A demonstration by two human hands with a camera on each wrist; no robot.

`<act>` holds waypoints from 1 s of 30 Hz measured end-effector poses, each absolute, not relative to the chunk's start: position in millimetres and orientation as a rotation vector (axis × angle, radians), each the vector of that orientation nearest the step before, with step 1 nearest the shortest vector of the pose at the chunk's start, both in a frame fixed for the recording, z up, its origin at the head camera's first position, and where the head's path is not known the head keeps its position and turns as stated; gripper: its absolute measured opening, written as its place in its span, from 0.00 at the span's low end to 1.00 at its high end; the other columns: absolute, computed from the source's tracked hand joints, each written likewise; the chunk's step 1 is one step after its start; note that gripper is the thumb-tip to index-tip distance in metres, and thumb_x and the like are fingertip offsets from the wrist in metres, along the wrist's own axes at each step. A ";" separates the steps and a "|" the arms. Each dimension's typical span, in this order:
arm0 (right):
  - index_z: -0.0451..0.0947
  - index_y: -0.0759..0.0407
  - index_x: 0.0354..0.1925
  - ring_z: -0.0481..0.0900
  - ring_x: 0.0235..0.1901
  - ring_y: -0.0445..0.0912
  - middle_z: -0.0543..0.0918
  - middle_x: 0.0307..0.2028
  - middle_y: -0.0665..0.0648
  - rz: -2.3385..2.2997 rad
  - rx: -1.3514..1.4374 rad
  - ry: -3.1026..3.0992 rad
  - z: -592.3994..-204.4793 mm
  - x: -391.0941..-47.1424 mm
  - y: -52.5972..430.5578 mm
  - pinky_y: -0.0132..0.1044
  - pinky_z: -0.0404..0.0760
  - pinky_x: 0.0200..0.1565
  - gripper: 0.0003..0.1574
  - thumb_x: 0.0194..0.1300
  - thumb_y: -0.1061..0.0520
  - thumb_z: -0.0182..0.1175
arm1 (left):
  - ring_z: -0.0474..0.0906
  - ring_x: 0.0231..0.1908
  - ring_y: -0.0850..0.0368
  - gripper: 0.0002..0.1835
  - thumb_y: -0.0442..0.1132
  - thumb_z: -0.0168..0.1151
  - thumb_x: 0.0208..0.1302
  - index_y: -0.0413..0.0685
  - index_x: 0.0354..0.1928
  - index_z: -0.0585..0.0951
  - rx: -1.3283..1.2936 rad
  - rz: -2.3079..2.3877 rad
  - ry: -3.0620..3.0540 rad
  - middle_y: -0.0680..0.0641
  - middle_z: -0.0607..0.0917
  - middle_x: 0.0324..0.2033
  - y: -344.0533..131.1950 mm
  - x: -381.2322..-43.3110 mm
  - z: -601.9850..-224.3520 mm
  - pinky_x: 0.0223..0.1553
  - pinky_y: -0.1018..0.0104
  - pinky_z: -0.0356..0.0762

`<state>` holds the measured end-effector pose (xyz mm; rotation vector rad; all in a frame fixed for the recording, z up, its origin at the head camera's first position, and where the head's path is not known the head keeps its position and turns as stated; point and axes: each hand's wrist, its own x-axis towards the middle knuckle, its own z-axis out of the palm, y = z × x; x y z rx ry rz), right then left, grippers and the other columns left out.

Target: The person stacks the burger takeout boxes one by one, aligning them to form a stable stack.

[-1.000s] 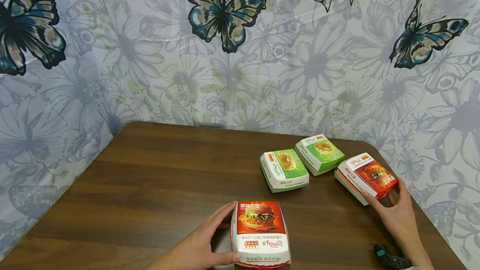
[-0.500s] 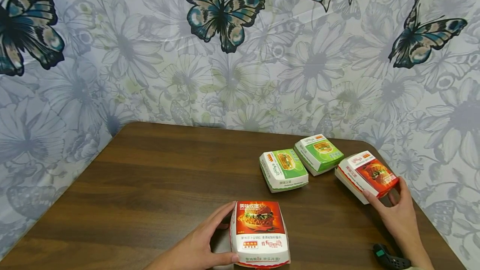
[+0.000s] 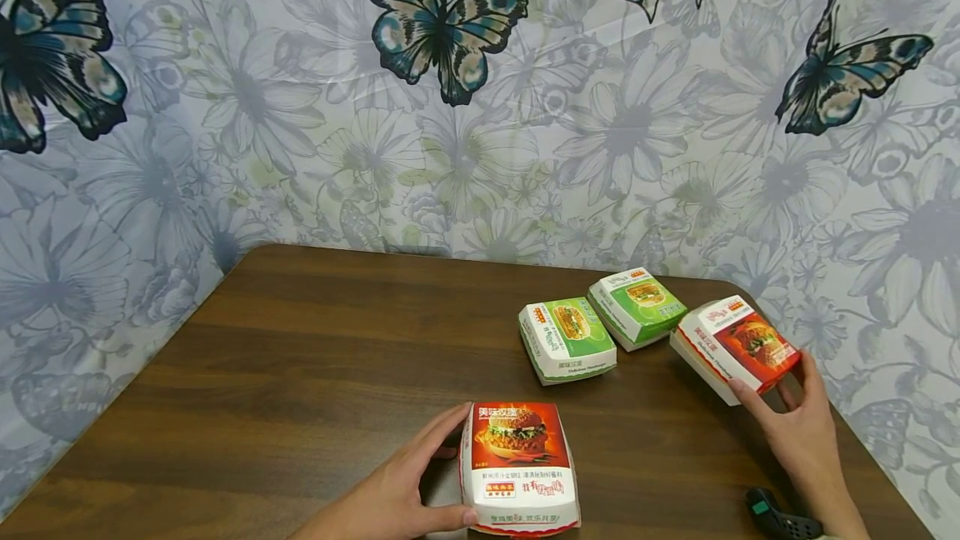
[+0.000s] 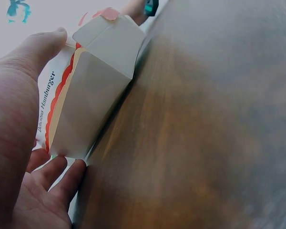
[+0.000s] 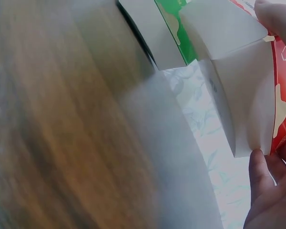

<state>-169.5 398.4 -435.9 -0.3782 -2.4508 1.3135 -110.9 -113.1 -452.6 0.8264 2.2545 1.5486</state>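
My left hand (image 3: 397,482) grips a red-and-white burger box (image 3: 517,461) near the front of the table. Its thumb lies at the near left corner and its fingers at the far left one. In the left wrist view this box's plain white side (image 4: 95,100) faces the camera, down at the tabletop. Over at the right, my right hand (image 3: 798,423) holds a second red-and-white burger box (image 3: 738,348) between thumb and fingers. That box sits tilted; the right wrist view shows backdrop between its underside (image 5: 243,95) and the table edge.
Two green-and-white burger boxes (image 3: 568,340) (image 3: 639,307) stand side by side at the back right, close to the right-hand red box. A dark wrist device (image 3: 780,515) is on the right wrist. Butterfly-patterned cloth (image 3: 480,173) hangs behind the brown wooden table (image 3: 300,373).
The red box in my right hand has risen slightly, moving a little up and right in the head view with the fingers. My left hand and its box stay put.
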 end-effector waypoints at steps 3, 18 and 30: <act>0.30 0.43 0.84 0.48 0.77 0.71 0.41 0.82 0.63 1.342 -0.357 -2.436 -434.0 -168.7 397.3 0.16 0.66 0.52 0.65 0.71 0.51 0.67 | 0.63 0.71 0.56 0.53 0.50 0.75 0.63 0.69 0.82 0.51 0.838 1.556 2.253 0.56 0.56 0.79 -112.9 -111.8 -453.4 0.68 0.65 0.71; 0.33 0.42 0.84 0.49 0.79 0.65 0.45 0.81 0.60 1.350 -0.273 -2.394 -428.6 -165.6 390.9 0.12 0.68 0.49 0.62 0.72 0.56 0.66 | 0.64 0.70 0.56 0.52 0.51 0.75 0.63 0.71 0.82 0.51 0.800 1.540 2.250 0.57 0.56 0.79 -113.1 -111.8 -452.5 0.68 0.65 0.71; 0.32 0.40 0.83 0.53 0.79 0.59 0.46 0.81 0.57 1.313 -0.243 -2.409 -423.1 -161.7 385.9 0.10 0.68 0.50 0.62 0.72 0.57 0.65 | 0.68 0.68 0.56 0.52 0.53 0.74 0.64 0.68 0.82 0.51 0.842 1.536 2.271 0.53 0.57 0.79 -113.4 -112.1 -454.0 0.67 0.66 0.72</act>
